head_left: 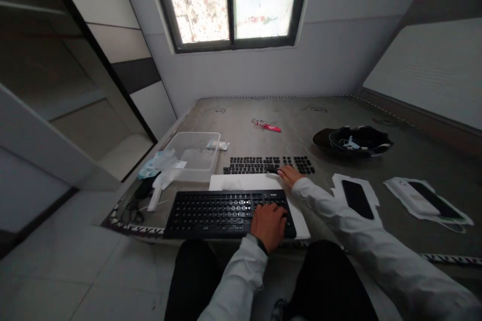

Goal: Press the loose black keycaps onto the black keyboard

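Note:
A black keyboard [218, 213] lies on a white sheet [241, 182] at the near edge of a grey mat. My left hand [269, 224] rests palm down on the keyboard's right end. Behind the sheet, loose black keycaps [256, 164] are laid out in rows on the mat. My right hand [289, 175] reaches over the sheet to the right part of these rows, its fingertips on a keycap; whether it grips one I cannot tell.
A clear plastic box [196, 153] stands left of the keycaps, with tissues and cables beside it. A red wrapper [268, 126] lies farther back. A black cap [354, 140], a phone [357, 199] and a white device [417, 199] sit to the right.

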`<control>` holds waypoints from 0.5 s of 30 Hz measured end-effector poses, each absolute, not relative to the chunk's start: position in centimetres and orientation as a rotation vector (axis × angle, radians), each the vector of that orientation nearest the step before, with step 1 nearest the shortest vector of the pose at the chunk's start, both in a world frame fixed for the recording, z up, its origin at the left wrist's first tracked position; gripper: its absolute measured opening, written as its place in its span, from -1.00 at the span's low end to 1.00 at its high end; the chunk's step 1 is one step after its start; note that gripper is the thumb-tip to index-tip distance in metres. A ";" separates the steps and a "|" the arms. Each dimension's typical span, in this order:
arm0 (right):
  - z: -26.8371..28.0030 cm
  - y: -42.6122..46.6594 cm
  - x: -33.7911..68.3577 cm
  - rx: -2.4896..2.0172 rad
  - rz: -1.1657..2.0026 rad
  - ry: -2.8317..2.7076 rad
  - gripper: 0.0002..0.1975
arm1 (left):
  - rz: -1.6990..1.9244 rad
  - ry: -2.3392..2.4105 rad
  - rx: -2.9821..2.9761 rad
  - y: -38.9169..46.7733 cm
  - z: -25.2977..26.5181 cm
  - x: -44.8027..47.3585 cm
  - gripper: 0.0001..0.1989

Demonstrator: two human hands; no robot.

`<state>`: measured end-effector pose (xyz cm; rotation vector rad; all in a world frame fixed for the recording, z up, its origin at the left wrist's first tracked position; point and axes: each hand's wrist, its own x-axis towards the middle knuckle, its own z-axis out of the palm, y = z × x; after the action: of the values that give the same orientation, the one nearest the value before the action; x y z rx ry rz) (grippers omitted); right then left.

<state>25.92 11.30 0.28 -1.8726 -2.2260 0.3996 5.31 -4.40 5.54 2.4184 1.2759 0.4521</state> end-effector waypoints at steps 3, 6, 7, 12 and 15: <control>0.8 9.4 24.0 -1.824 0.330 -2.302 -0.61 | 0.493 1.286 2.492 -7.0 6.5 4.0 -0.77; 1.0 7.6 22.5 -1.836 0.276 -2.349 -0.61 | 0.621 1.410 2.454 -9.2 7.0 0.8 -0.77; 1.0 7.1 22.2 -1.840 0.273 -2.357 -0.61 | 0.680 1.503 2.419 -9.8 6.9 -0.7 -0.76; 1.1 6.4 21.4 -1.798 0.318 -2.353 -0.62 | 1.024 2.162 2.102 -10.8 4.0 -9.0 -0.73; 2.0 6.2 21.1 -1.730 0.330 -2.302 -0.63 | 1.189 2.336 1.993 -11.1 1.2 -12.4 -0.72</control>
<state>21.10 6.20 2.00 -1.7295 -2.3025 0.3298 -12.41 -11.09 1.22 1.9930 2.3362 1.1894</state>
